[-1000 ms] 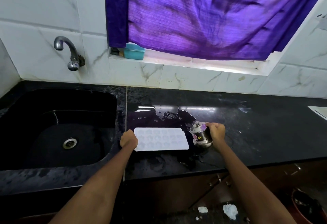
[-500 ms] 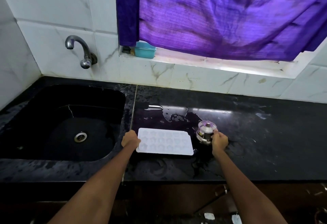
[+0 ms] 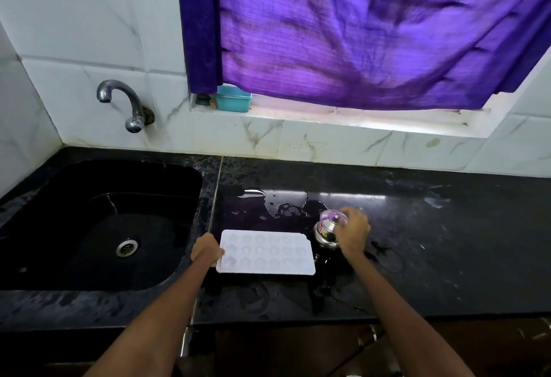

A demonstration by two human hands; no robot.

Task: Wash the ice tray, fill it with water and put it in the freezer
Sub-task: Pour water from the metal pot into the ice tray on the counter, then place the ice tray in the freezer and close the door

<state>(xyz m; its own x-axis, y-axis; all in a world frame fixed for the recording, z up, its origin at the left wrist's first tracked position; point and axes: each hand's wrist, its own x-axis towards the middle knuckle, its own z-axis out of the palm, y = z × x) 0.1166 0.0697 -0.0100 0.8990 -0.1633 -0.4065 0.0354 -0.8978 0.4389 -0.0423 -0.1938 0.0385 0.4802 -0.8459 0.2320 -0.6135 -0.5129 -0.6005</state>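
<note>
Ice tray, white, lay flat on wet black counter, just right of sink, long side toward person, moulded cells facing up. Gripped at near-left end by left hand, fingers curled over tray's short edge; judged a steadying hold, keeping tray level and still for filling. Small steel pot stood upright, just beside tray's far-right corner, domed lid with knob on top. Right hand wrapped round pot's right side, fingers curled against body; probably pot served as water source for cells, though contents not visible. Cells: water level could not be told, surface too pale and glossy. Puddles spread on counter beyond tray and beneath pot, consistent with washing already done; judgement only. Tap on tiled wall above sink, no stream seen. Teal tub on window ledge under purple curtain. Labels: red sticker and round yellow-black sticker on pot's side, text too small to read. No other writing legible. Freezer not in view.
</note>
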